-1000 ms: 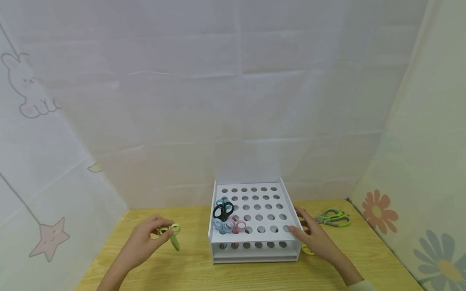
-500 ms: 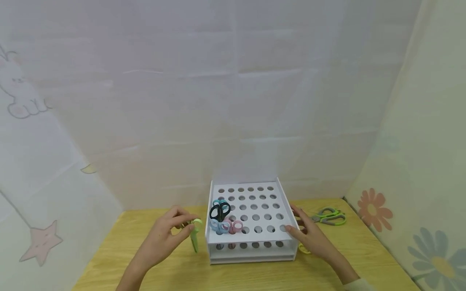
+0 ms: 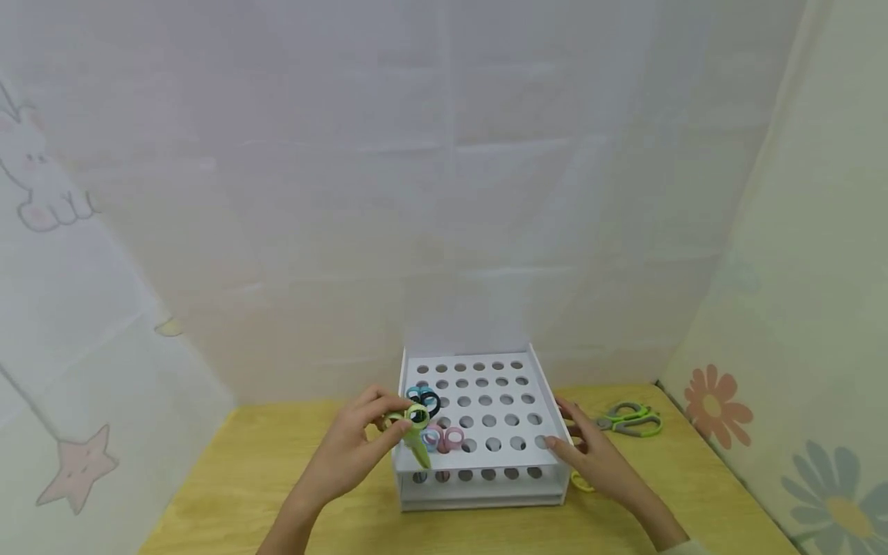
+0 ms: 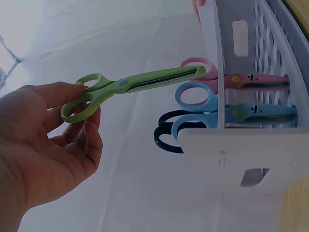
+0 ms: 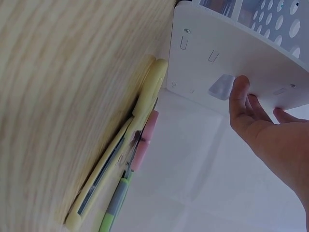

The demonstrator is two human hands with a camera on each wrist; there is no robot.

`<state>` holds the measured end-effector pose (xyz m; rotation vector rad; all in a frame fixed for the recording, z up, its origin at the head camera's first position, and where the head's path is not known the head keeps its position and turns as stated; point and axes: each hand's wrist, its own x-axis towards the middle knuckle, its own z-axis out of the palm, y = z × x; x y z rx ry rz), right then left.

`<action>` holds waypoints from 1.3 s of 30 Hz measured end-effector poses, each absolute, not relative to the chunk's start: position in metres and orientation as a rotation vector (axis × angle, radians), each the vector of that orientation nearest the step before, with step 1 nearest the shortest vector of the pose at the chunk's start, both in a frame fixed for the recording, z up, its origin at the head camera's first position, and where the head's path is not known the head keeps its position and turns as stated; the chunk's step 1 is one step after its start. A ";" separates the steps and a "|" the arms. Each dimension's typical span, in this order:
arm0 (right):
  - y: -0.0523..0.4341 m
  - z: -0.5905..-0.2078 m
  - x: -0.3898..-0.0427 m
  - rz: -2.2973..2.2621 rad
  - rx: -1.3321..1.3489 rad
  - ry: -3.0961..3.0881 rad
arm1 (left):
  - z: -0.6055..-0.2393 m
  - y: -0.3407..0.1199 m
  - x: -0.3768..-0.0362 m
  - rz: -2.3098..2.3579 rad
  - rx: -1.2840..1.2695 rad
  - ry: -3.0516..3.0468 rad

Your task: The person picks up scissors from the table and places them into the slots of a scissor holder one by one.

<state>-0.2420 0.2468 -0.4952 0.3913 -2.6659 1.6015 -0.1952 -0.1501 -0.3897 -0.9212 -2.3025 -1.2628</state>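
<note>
My left hand [image 3: 350, 447] pinches a pair of green scissors [image 4: 145, 82] by the ring handles, thumb and forefinger on them. Their closed blades point down over the front left of a white rack [image 3: 479, 462] with rows of round holes. Standing in holes on the rack's left side are pink scissors [image 4: 265, 79], light blue scissors [image 4: 246, 113], black scissors and teal scissors, the last two partly hidden behind the green pair. My right hand [image 3: 598, 459] grips the rack's right side wall, thumb over its top edge and fingers against the outer face.
To the right of the rack, grey-and-green scissors [image 3: 620, 422] lie on the wooden table [image 3: 694, 493]. Yellow scissors [image 5: 149, 87] and a pink-handled pair [image 5: 145, 145] lie beside the rack, partly hidden in the head view. A white cloth backdrop [image 3: 312, 193] rises behind.
My left hand has carried the green scissors rightward from beside the rack to over its front left corner. My right hand keeps its hold on the rack's right side.
</note>
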 end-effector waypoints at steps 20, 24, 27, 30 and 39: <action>0.242 -0.496 -0.243 1.633 0.375 -2.639 | -0.400 -0.095 -0.240 -1.322 -0.902 -2.192; 0.244 -0.496 -0.239 1.640 0.393 -2.632 | -0.407 -0.087 -0.248 -1.288 -0.894 -2.183; 0.242 -0.494 -0.237 1.634 0.402 -2.631 | -0.410 -0.087 -0.251 -1.272 -0.898 -2.181; 0.241 -0.493 -0.237 1.627 0.393 -2.632 | -0.410 -0.088 -0.252 -1.228 -0.883 -2.185; 0.241 -0.496 -0.239 1.623 0.359 -2.635 | -0.406 -0.096 -0.252 -1.082 -0.802 -2.232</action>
